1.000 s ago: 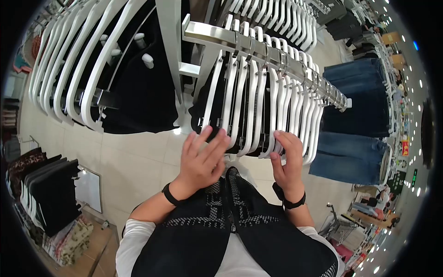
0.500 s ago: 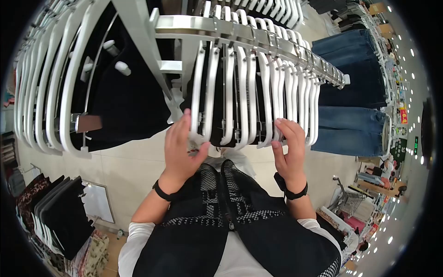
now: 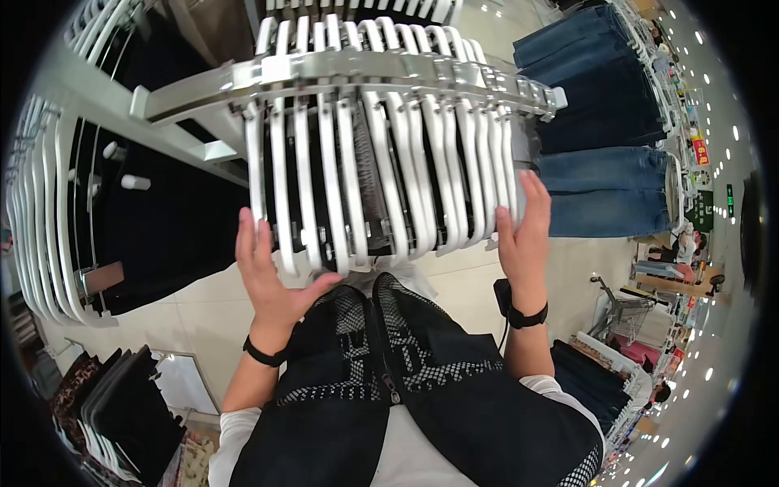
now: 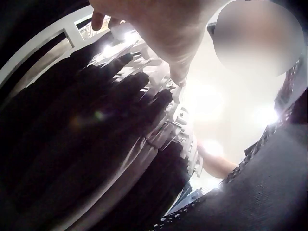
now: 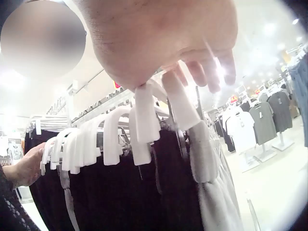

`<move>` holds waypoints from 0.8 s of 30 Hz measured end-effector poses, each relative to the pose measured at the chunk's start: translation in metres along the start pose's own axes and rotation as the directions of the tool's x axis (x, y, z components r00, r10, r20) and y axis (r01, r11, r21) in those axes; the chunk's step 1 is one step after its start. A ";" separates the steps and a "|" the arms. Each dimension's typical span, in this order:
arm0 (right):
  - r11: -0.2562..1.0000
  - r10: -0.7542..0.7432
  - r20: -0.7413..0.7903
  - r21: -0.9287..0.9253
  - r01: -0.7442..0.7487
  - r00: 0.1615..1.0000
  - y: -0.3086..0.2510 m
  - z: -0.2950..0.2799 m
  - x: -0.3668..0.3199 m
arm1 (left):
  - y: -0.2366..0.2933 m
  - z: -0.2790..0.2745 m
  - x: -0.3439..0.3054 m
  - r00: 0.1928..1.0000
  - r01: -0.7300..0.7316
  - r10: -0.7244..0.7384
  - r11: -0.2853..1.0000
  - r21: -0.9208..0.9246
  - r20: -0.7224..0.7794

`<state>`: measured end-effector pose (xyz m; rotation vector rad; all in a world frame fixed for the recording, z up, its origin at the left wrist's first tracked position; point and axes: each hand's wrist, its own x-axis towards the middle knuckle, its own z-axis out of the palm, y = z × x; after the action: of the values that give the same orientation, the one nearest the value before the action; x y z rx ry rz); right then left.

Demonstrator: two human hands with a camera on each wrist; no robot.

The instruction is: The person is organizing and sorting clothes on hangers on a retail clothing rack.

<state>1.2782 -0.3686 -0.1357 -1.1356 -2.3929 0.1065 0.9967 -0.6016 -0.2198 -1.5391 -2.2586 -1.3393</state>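
A row of white hangers (image 3: 329, 187) with black garments (image 5: 130, 192) hangs from a metal rail (image 3: 365, 73). At the row's left end is my left hand (image 3: 272, 292), fingers straight along the outermost hanger and thumb spread towards the hangers' near ends. My right hand (image 3: 527, 243) is at the opposite end, its extended fingers beside the last hangers. The right wrist view shows its palm right over the hanger ends, near a light grey garment (image 5: 207, 159). Neither hand curls round a hanger.
More white hangers with black garments (image 3: 178, 219) hang at the left beside a white rack post (image 3: 105, 89). Blue jeans (image 3: 604, 191) hang beyond the right hand. Folded dark clothes (image 3: 130, 406) are at the lower left, and a shopping cart (image 3: 629, 312) stands at the right.
My left hand has moved from over the hangers to the row's left end. My right hand has shifted to the right end. The rail and hangers sit further left in view.
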 end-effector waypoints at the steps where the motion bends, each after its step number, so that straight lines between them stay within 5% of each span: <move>1: 0.997 -0.021 0.060 0.077 0.017 0.998 0.007 -0.001 0.000 | 0.002 -0.001 -0.001 1.000 0.006 -0.006 1.000 -0.003 -0.008; 4: 0.954 -0.110 0.142 0.292 0.064 0.984 0.027 -0.004 0.002 | 0.002 0.000 -0.003 0.998 0.054 -0.053 0.998 0.022 -0.032; 12: 0.865 -0.405 0.171 0.389 0.316 0.898 0.075 -0.003 0.016 | 0.067 0.019 0.002 0.986 -0.143 0.162 0.941 0.307 -0.037; 16: 0.793 -0.534 0.201 0.455 0.405 0.821 0.090 0.001 0.026 | 0.107 0.038 0.005 0.972 -0.213 0.227 0.959 0.184 -0.058; 20: 0.722 -0.618 0.160 0.502 0.476 0.770 0.102 0.010 0.034 | 0.146 0.074 0.021 0.978 -0.162 0.120 0.952 0.260 0.172; 24: 0.671 -0.629 0.072 0.553 0.494 0.774 0.102 0.023 0.030 | 0.160 0.097 0.017 0.984 -0.090 0.012 0.894 0.440 0.177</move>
<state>1.3234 -0.2765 -0.1717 -0.0991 -2.5967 0.6677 1.1509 -0.5048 -0.1737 -1.5715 -2.3777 -0.6223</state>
